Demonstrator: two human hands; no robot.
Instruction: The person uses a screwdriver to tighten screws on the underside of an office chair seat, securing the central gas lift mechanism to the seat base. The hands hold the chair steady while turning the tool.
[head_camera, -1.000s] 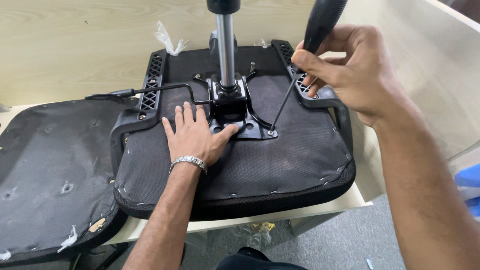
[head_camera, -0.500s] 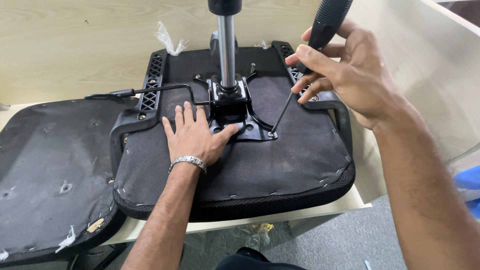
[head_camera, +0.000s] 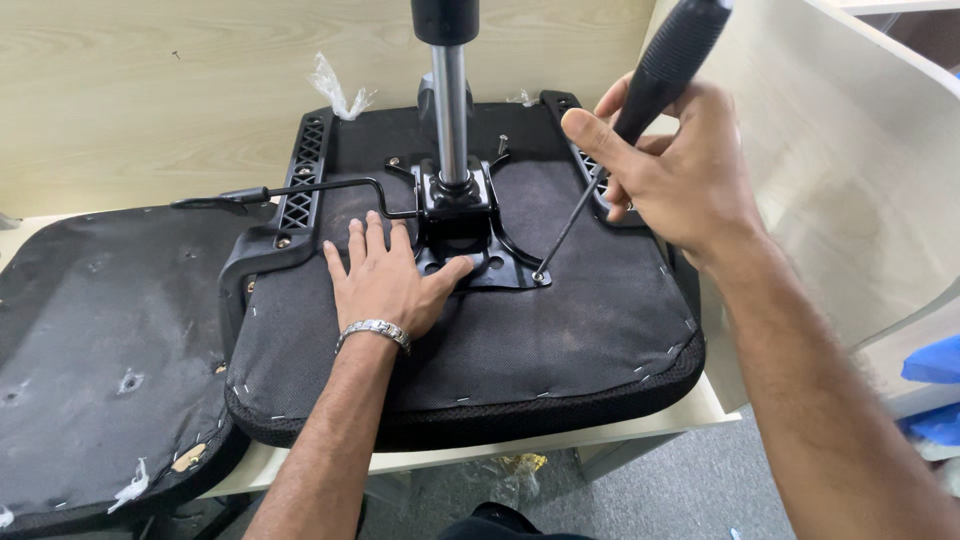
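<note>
An upturned black chair seat (head_camera: 560, 350) lies on a pale table, its fabric underside up. A black metal base plate (head_camera: 478, 255) with an upright chrome gas cylinder (head_camera: 452, 110) is mounted at its middle. My left hand (head_camera: 385, 280) lies flat on the fabric, its thumb touching the plate's front edge; a silver bracelet is on the wrist. My right hand (head_camera: 670, 175) grips the black handle of a screwdriver (head_camera: 668, 60). Its thin shaft slants down left, and the tip sits at the plate's front right corner.
A second black padded chair part (head_camera: 90, 360) lies at the left, overlapped by the seat. A thin lever (head_camera: 300, 188) sticks out left from the plate. A pale wall panel (head_camera: 840, 170) stands close on the right. Grey floor shows below the table edge.
My right hand has shifted slightly on the screwdriver handle, with the tip staying at the plate's corner. The left hand has stayed flat on the seat.
</note>
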